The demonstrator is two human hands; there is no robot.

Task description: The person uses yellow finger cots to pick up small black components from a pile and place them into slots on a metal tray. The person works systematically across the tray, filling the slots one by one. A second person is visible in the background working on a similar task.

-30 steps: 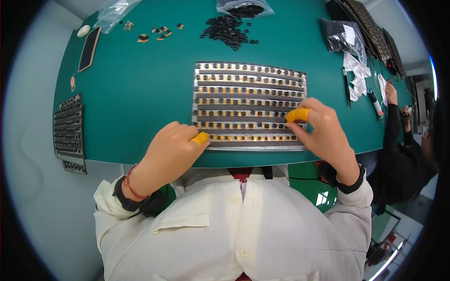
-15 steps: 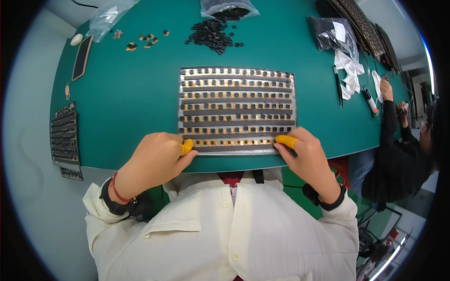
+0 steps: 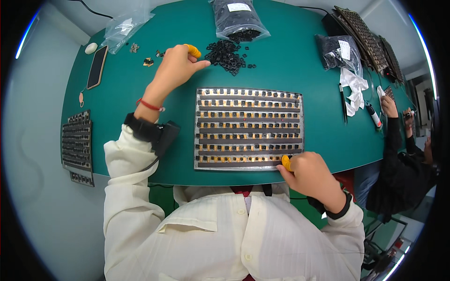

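Observation:
A metal tray (image 3: 248, 165) lies in front of me, with several rows of small gold parts capped by black square pieces, split by dark strips. My left hand (image 3: 176, 68) is stretched out to the left edge of a heap of loose black square pieces (image 3: 225, 55). Its thumb and its index finger, in a yellow finger cot, are apart with nothing visible between them. At the tray's lower right corner, my right hand (image 3: 307, 173) pinches at the end of the bottom row. Its fingertips hide whatever is between them.
Behind the heap lies a clear bag (image 3: 239, 21) of black pieces. Small gold parts (image 3: 148, 62), a phone (image 3: 97, 68) and another filled tray (image 3: 77, 145) are at left. At right are a second bag (image 3: 340, 52), tweezers (image 3: 343, 103), a marker-like tube (image 3: 373, 115) and a co-worker (image 3: 398, 159).
My left hand has left the tray's lower left corner and reached up to the black heap. My right hand stays at the lower right corner. The view has shifted slightly.

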